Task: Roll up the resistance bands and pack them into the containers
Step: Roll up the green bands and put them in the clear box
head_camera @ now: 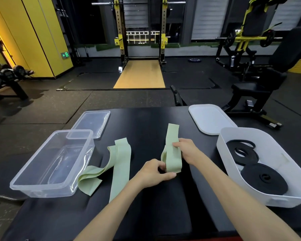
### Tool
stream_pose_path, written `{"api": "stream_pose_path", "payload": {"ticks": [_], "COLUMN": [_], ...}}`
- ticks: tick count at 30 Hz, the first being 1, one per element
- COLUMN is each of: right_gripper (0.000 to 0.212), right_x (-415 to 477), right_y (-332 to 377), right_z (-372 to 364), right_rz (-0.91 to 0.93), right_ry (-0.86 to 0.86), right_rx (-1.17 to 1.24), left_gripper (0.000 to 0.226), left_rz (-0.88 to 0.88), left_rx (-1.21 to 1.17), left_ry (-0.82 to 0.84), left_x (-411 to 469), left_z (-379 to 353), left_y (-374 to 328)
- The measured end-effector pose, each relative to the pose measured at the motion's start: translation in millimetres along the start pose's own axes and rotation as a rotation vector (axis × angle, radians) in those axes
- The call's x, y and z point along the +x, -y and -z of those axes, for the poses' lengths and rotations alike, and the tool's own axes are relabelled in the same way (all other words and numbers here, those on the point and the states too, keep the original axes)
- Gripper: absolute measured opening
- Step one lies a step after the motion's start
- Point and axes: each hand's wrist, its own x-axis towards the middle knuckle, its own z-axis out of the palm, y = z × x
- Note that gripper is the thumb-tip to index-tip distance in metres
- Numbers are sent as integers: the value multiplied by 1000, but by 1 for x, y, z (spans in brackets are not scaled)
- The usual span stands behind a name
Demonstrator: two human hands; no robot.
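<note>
I'm in a gym, at a black padded surface (146,214). The floor (42,108) is dark speckled rubber. Straight ahead, a squat rack (118,28) stands over a tan wooden platform (140,73). To my left are yellow wall panels (33,32), a green exit sign (65,54) and a dumbbell rack (5,75). To my right are a black bench (268,75) (backrest tilted up) and a yellow-framed machine (247,28) before grey window blinds (207,18).

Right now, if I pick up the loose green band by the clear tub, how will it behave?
Probably floppy: the loose green band lies in soft folds beside the clear container. Likely light, being a thin flat strip. It may drape and trail on the table rather than hold shape.
</note>
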Motion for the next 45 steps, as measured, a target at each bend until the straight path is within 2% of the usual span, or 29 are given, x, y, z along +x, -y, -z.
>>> {"api": "stream_pose_path", "payload": {"ticks": [3, 6, 10, 14, 15, 17, 19, 20, 24, 27, 33, 41, 45], "right_gripper": [23, 26, 15, 10, 6, 9, 29, 35, 19, 16, 21, 5, 20], "right_x": [0, 2, 3, -6, -9, -17, -34, -47, -106, -125, -135, -139, -137], "right_y": [1, 1, -5, -10, -12, -17, -23, -27, -53, -81, -96, -93, -91], "right_z": [0, 1, 1, -2, -3, -2, 1, 3, 10, 17, 17, 7, 7], "right_rz": [29, 35, 41, 148, 174, 228, 307, 371, 634, 671, 738, 881, 924], "right_ry": [37, 53, -2, -111, -133, -180, -221, -233, -142, -65, -103, -210, -210], "right_rx": [10, 12, -220, -543, -625, -739, -804, -793, -765, -837, -926, -1094, -1187], "left_gripper": [20, 24, 23, 9, 11, 35, 52, 53, 34, 31, 10, 15, 15], "left_rz": [-53, -3, 45, 45, 63, 101, 69, 31, -115, -166, -200, -301, -386], "left_rx": [64, -8, -177, -175, -155, -120, -47, 6, 212, 200, 213, 285, 397], "left_ry": [-18, -9, 138, 143, 131, 67, -21, -61, -146, -196, -271, -310, -354], "left_x": [0, -1, -7, -12, -13, -17, -21, -23, -31, -37, -41, -44, -46], "left_z": [-4, -4, 0, 0, -2, -5, -10, -12, -21, -27, -33, -36, -41], "left_y": [-3, -3, 1, 7, 7, 3, 0, 1, 12, 18, 15, 17, 17]}}
